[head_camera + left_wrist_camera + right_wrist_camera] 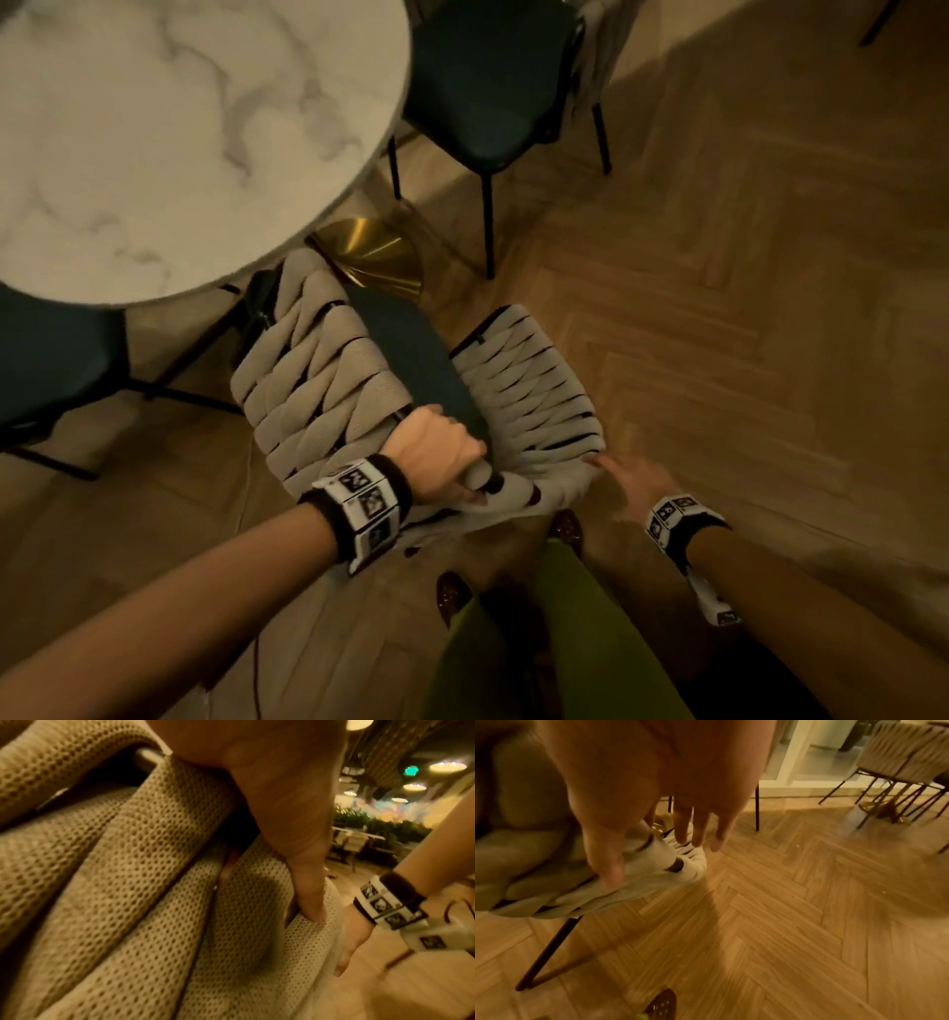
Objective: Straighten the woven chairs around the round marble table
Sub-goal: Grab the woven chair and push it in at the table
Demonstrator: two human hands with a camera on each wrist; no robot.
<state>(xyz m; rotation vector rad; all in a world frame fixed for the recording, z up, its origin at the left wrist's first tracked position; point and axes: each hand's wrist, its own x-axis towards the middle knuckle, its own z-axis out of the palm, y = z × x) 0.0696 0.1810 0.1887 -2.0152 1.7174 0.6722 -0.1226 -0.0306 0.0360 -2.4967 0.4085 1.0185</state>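
While I've got this woven chair (328,380) by the top of its backrest, I'd say I'm mid-step on straightening it, not done. It sits just off the edge of the round marble table (169,128), on my near side, and it's turned at an angle to the table: the dark seat (416,354) only noses toward the table's brass base (375,252), not squared up underneath.

My left hand (441,452) is wrapped around the top rail of the backrest, fingers curled over the padded weave, thumb pressed into it in the left wrist view. My right hand (631,483) isn't gripping anything: fingers (698,829) straight and relaxed, thumb just touching the chair's outer rim on the side away from the table. So the chair hangs ahead of and below my left grip, between my hands and the table, with my feet right behind it.

Next move, as I read it: get the right hand actually onto the rail, then swing the back round so the seat faces the table centre and slide it in. The thin black legs probably drag on the herringbone floor (719,308), so a slight lift seems smarter than shoving.

Two more chairs with dark seats sit by the table, one further round past the brass base (493,82) and one tucked at the table's left edge (51,360). Can't tell if those need fixing.
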